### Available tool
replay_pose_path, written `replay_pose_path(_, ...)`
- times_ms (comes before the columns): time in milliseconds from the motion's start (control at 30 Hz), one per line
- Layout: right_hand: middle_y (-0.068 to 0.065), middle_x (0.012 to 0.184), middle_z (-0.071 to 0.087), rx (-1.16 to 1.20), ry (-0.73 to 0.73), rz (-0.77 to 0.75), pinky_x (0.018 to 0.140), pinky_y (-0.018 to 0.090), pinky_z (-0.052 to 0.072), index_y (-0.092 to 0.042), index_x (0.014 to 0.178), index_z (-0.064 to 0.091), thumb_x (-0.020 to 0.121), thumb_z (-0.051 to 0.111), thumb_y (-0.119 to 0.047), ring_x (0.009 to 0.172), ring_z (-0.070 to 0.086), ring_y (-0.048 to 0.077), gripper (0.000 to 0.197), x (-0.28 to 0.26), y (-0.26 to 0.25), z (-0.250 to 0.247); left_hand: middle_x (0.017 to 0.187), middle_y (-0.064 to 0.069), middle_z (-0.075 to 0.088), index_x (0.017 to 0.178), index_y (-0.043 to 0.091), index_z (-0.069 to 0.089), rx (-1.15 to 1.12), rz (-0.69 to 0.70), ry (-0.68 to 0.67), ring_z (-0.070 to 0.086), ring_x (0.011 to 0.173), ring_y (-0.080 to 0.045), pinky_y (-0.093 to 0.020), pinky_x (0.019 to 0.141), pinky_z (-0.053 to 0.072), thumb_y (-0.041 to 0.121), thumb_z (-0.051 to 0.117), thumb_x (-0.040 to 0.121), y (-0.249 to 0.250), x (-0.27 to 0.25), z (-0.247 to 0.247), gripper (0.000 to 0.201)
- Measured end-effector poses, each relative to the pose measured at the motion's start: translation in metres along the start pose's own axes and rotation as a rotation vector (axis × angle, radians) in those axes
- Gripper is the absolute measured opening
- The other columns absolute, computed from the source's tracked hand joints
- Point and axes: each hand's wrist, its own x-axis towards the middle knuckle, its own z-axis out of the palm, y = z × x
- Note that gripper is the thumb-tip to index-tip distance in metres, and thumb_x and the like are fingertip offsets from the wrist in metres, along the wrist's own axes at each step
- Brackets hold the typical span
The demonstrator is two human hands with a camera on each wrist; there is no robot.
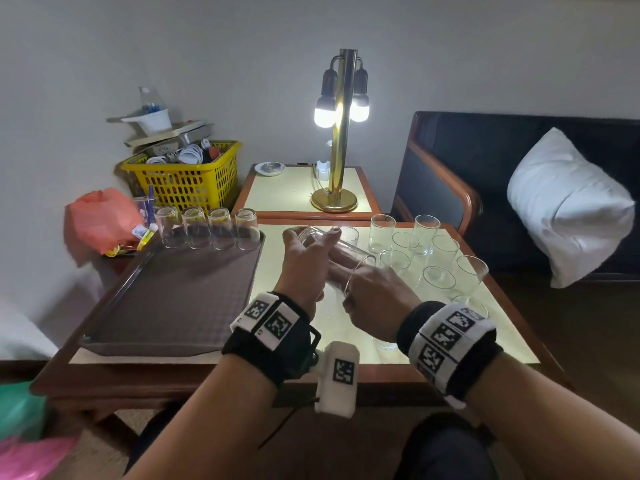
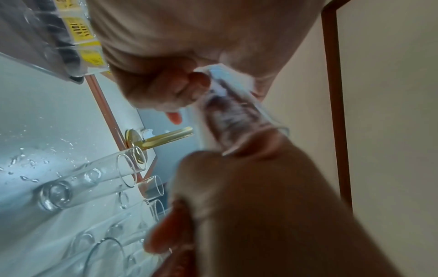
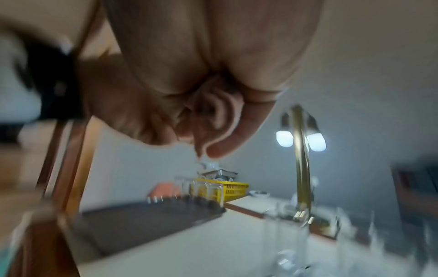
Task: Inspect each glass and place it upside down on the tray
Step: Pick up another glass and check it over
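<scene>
Left hand (image 1: 304,265): gripping the clear tumbler glass (image 1: 337,256), tilted above the table (image 1: 346,355).
Right hand (image 1: 377,299): fingers inside the glass's mouth.
Right wrist view: blurred, fingers hidden.

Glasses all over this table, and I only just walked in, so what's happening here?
A person is checking glasses one at a time. Both hands hold one glass tipped on its side above the table: the left hand grips its base end, the right hand is at its rim. Four inverted glasses stand along the far edge of the brown tray. About ten upright glasses wait on the right.
</scene>
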Motion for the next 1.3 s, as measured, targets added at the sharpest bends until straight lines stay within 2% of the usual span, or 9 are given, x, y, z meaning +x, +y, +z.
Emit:
replay_pose_path(133, 0.015, 0.093, 0.073, 0.738, -0.059, 0.276, 0.043, 0.02, 0.052, 0.002, 0.137, 0.054, 0.092, 0.05, 0.011, 0.043, 0.057, 0.004, 0.045, 0.003, -0.001, 0.003, 0.083, -0.009, 0.053, 0.106, 0.033, 0.046, -0.179, 0.054, -0.036, 0.054, 0.056, -0.013, -0.027, 0.048, 0.04, 0.034, 0.076, 0.091, -0.011, -0.01, -0.001, 0.033)
replay_pose_path(233, 0.024, 0.063, 0.056, 1.203, -0.055, 0.356, 0.033, 0.025, 0.047, 0.007, 0.114, 0.06, 0.089, 0.051, 0.019, 0.038, 0.059, 0.02, 0.03, -0.001, -0.001, -0.007, 0.103, -0.011, 0.061, 0.122, 0.028, 0.047, -0.244, 0.11, -0.077, 0.064, 0.083, -0.026, -0.041, 0.069, 0.049, 0.042, 0.078, 0.079, -0.015, -0.013, 0.0, 0.054)
replay_pose_path(300, 0.027, 0.073, 0.063, 1.006, -0.033, 0.356, 0.036, 0.021, 0.047, -0.001, 0.104, 0.065, 0.091, 0.051, 0.015, 0.048, 0.064, 0.026, 0.025, -0.002, -0.004, -0.011, 0.096, -0.011, 0.059, 0.122, 0.026, 0.045, -0.168, 0.082, -0.084, 0.062, 0.073, -0.02, -0.034, 0.061, 0.048, 0.042, 0.08, 0.084, -0.009, -0.01, -0.001, 0.054)
replay_pose_path(433, 0.005, 0.111, 0.073, 0.12, 0.102, 0.108, 0.059, 0.012, 0.044, -0.024, 0.15, 0.047, 0.089, 0.067, 0.0, 0.072, 0.066, 0.016, 0.069, 0.002, -0.002, -0.004, 0.077, -0.003, 0.05, 0.098, 0.037, 0.037, -0.057, 0.017, -0.048, 0.049, 0.047, -0.005, -0.021, 0.039, 0.036, 0.03, 0.07, 0.097, 0.001, -0.001, -0.001, 0.034)
replay_pose_path(600, 0.016, 0.066, 0.061, 0.871, -0.055, 0.364, 0.038, 0.029, 0.051, -0.003, 0.128, 0.059, 0.09, 0.052, 0.013, 0.042, 0.061, 0.017, 0.042, 0.008, 0.002, -0.004, 0.093, -0.011, 0.06, 0.115, 0.03, 0.047, -0.23, 0.088, -0.068, 0.062, 0.068, -0.017, -0.031, 0.057, 0.048, 0.032, 0.075, 0.093, -0.007, -0.008, 0.0, 0.035)
replay_pose_path(733, 0.025, 0.072, 0.054, 1.263, -0.083, 0.389, 0.038, 0.029, 0.047, 0.013, 0.112, 0.056, 0.087, 0.052, 0.018, 0.038, 0.058, 0.021, 0.026, 0.003, 0.004, -0.012, 0.098, -0.009, 0.066, 0.119, 0.033, 0.049, -0.21, 0.105, -0.11, 0.067, 0.08, -0.024, -0.04, 0.067, 0.051, 0.043, 0.076, 0.086, -0.014, -0.009, 0.0, 0.044)
replay_pose_path(933, 0.003, 0.118, 0.071, 0.074, -0.057, 0.159, 0.069, 0.015, 0.048, -0.004, 0.11, 0.071, 0.095, 0.055, -0.005, 0.083, 0.065, 0.012, 0.022, 0.002, 0.002, 0.007, 0.074, -0.003, 0.051, 0.097, 0.037, 0.035, -0.031, 0.005, -0.062, 0.046, 0.039, -0.003, -0.021, 0.037, 0.032, 0.033, 0.067, 0.1, -0.002, -0.002, -0.004, 0.032)
replay_pose_path(1167, 0.023, 0.063, 0.055, 1.239, -0.067, 0.435, 0.034, 0.027, 0.047, 0.014, 0.121, 0.053, 0.088, 0.055, 0.018, 0.038, 0.057, 0.022, 0.033, 0.002, 0.004, -0.008, 0.103, -0.011, 0.061, 0.113, 0.032, 0.053, -0.244, 0.112, -0.109, 0.064, 0.083, -0.027, -0.042, 0.071, 0.05, 0.042, 0.079, 0.082, -0.013, -0.007, -0.001, 0.041)
replay_pose_path(1300, 0.019, 0.09, 0.074, 0.479, -0.017, 0.354, 0.06, 0.032, 0.062, 0.006, 0.11, 0.068, 0.094, 0.053, 0.002, 0.057, 0.069, 0.02, 0.022, 0.002, 0.009, -0.002, 0.082, -0.006, 0.052, 0.116, 0.027, 0.04, -0.066, 0.021, -0.093, 0.046, 0.046, -0.005, -0.019, 0.038, 0.034, 0.039, 0.069, 0.097, -0.005, -0.003, -0.001, 0.037)
